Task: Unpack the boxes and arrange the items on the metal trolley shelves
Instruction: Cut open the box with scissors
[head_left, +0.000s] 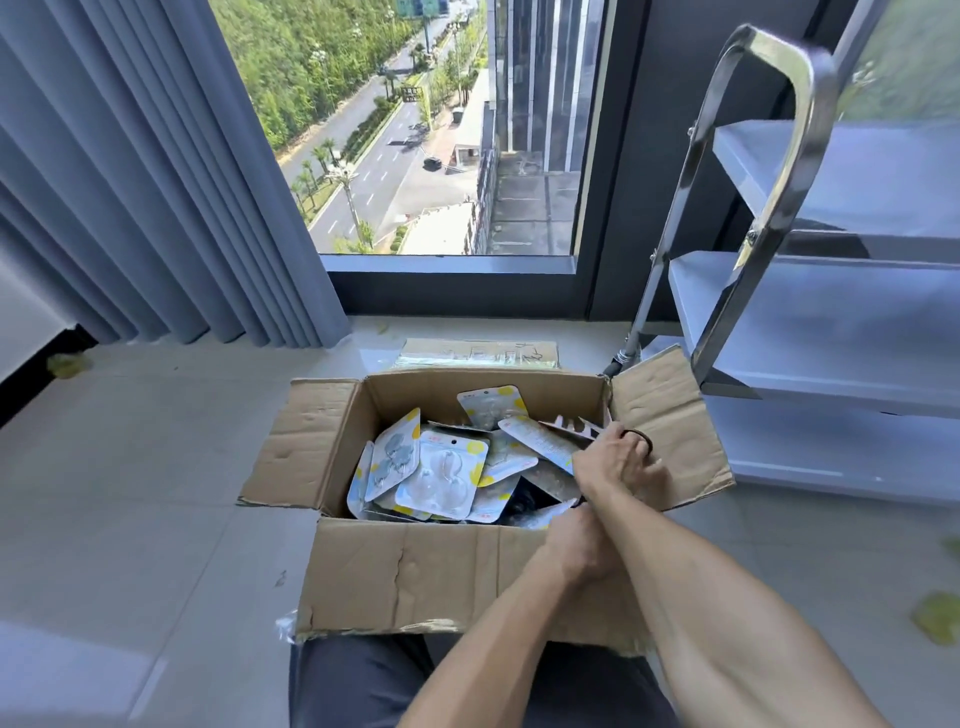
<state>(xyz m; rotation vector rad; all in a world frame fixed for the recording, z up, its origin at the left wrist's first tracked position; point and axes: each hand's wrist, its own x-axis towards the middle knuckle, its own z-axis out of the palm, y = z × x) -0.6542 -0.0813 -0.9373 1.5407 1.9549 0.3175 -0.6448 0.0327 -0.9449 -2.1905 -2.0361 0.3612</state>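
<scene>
An open cardboard box (415, 571) stands on the floor in front of me, full of several blister packs of clear hooks (441, 473) on white and yellow cards. My right hand (618, 465) is over the box's right side. Its curled fingers grip a pink toothed clip (569, 423), and a dark ring (643, 442) sits at the fingertips. My left hand (574, 545) reaches into the near right corner under my right forearm, which hides its fingers. The metal trolley (774, 171) stands at the right, its three shelves (831, 322) bare.
A second, flattened piece of cardboard (478, 353) lies behind the box by the window sill. Grey curtains (130, 182) hang at the left. The box's right flap (670, 415) leans against the trolley's lower frame. Yellowish scraps (940, 618) lie on the tiled floor.
</scene>
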